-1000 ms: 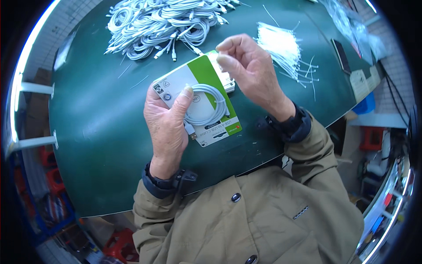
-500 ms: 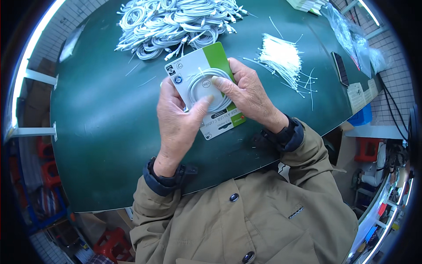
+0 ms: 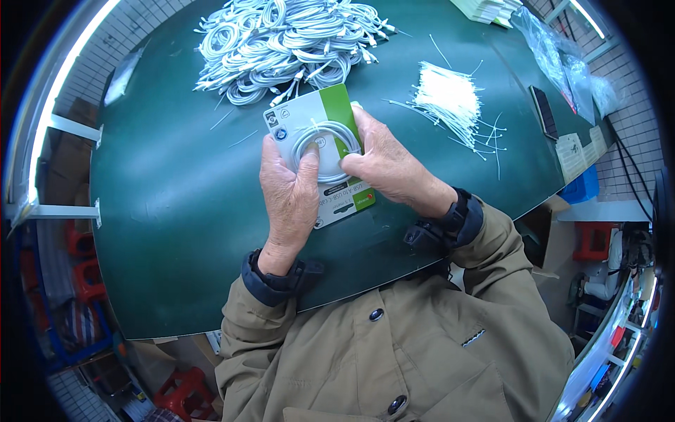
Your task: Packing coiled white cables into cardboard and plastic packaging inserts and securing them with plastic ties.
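Note:
A coiled white cable (image 3: 295,156) lies against a white and green packaging card (image 3: 333,208), which is tilted and appears upside down to me. My left hand (image 3: 290,193) grips the card's left edge, its thumb pressing inside the coil. On the other side, my right hand (image 3: 387,156) is closed on the card's right edge, with its thumb on the coil's lower right. Fingers of both hands pass behind the card and are hidden. Beyond the card sits a large heap of similar coiled cables (image 3: 281,49).
White cable ties (image 3: 448,95) are piled right of the cards and cables, with several strays around them. A dark phone-like slab (image 3: 543,111), clear plastic bags (image 3: 552,53) and a stack of cards (image 3: 489,10) line the right side of the green table (image 3: 176,267).
My right thumb has moved down to the coil's lower right, while my left thumb has shifted up inside the coil. The card is slightly lower and further left in view.

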The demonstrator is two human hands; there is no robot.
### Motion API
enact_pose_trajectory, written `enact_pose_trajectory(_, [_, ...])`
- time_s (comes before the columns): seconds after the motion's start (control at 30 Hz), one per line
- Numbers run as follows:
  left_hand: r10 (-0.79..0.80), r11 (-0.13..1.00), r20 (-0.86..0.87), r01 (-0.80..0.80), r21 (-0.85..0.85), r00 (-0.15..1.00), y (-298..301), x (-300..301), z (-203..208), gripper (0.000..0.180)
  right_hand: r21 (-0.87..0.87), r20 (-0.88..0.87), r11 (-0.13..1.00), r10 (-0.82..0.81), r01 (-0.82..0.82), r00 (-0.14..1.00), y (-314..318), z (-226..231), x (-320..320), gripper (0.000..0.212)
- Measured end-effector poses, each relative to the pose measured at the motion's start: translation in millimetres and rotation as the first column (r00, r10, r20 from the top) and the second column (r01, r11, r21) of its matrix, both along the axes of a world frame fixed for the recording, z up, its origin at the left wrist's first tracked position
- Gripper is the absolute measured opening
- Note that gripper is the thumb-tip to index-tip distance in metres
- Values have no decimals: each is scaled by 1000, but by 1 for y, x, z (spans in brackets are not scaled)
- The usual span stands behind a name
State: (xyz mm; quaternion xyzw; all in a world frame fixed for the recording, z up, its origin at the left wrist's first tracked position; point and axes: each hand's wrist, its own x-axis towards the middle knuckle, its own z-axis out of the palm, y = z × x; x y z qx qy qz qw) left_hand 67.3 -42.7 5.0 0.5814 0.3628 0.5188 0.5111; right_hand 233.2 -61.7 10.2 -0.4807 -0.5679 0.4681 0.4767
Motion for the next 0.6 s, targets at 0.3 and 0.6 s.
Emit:
enact_pose_trajectory(0.3, [-35, 999, -83, 36, 8, 996, 2, -3, -5, 24, 229, 109, 960, -186, 158, 976, -3, -7, -1, 60])
enact_pose_trajectory(0.6, [-32, 996, 76, 39, -84, 997, 5, -9, 0, 24, 353, 254, 917, -285, 186, 924, -4, -11, -5, 60])
